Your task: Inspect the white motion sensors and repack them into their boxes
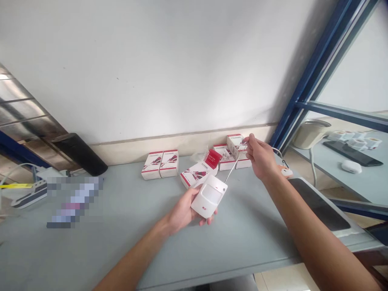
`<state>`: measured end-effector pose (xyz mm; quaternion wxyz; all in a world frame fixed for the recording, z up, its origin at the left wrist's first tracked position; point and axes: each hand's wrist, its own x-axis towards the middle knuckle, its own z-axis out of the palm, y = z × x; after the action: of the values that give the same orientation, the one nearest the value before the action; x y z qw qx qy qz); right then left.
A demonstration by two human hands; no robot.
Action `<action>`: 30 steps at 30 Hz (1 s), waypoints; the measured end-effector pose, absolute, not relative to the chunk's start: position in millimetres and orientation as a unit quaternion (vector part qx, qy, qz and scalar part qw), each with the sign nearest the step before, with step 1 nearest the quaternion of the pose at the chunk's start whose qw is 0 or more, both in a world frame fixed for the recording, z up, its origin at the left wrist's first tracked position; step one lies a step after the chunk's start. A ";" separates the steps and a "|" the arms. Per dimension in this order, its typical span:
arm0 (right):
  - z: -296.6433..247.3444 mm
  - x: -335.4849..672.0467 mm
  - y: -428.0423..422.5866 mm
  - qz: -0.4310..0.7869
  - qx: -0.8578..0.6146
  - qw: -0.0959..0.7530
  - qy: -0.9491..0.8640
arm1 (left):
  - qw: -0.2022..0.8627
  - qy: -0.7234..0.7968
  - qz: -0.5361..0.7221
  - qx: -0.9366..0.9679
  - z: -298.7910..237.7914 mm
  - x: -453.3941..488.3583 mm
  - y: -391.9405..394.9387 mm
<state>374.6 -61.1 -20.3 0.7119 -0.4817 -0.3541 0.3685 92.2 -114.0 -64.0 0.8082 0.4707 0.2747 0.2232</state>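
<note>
White plastic motion sensor (209, 197) lies in the left hand (186, 210), its fingers curled under the lower edge, above a grey table (106, 250). The right hand (261, 158) pinches a thin silver wire (235, 164) rising from the sensor, fingertips pressed together on it, right beside a cluster of white-and-red cardboard boxes (226, 158) on the table. A matching pair of boxes (159, 164) stands further left by the wall.
</note>
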 end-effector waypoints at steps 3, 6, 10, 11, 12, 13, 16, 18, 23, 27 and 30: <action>-18.5 382.7 -59.8 0.377 -0.459 0.728 -0.342 | 0.825 0.267 0.186 0.462 -58.9 84.3 -111.2; -19.1 391.8 -58.0 0.375 -0.447 0.742 -0.329 | 0.830 0.262 0.159 0.465 -55.8 78.3 -108.9; -21.7 406.7 -53.9 0.375 -0.445 0.756 -0.298 | 0.829 0.258 0.139 0.476 -57.7 76.0 -106.2; -22.3 410.4 -53.0 0.379 -0.444 0.760 -0.285 | 0.828 0.260 0.134 0.478 -58.6 76.2 -105.7; -22.7 414.1 -52.4 0.384 -0.442 0.763 -0.273 | 0.827 0.262 0.129 0.481 -59.4 76.3 -105.2; -22.9 417.5 -51.9 0.389 -0.441 0.765 -0.263 | 0.825 0.265 0.124 0.483 -59.7 76.5 -104.9; -22.9 425.9 -51.2 0.406 -0.439 0.761 -0.252 | 0.825 0.270 0.120 0.482 -58.4 76.2 -104.4; -23.3 429.0 -50.5 0.418 -0.439 0.754 -0.252 | 0.827 0.267 0.122 0.480 -57.3 75.1 -104.3; -28.5 428.1 -46.9 0.432 -0.437 0.749 -0.248 | 0.817 0.261 0.137 0.495 -62.5 71.6 -104.4; -31.6 427.6 -45.6 0.440 -0.432 0.748 -0.248 | 0.806 0.274 0.146 0.505 -67.0 71.4 -105.6; -30.4 429.5 -45.7 0.447 -0.430 0.749 -0.232 | 0.805 0.282 0.148 0.501 -66.9 72.0 -106.9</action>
<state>429.5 -45.7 -30.4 0.7490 -0.4302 -0.2320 0.4473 72.0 -106.9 -66.9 0.8046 0.5012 0.2822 0.1477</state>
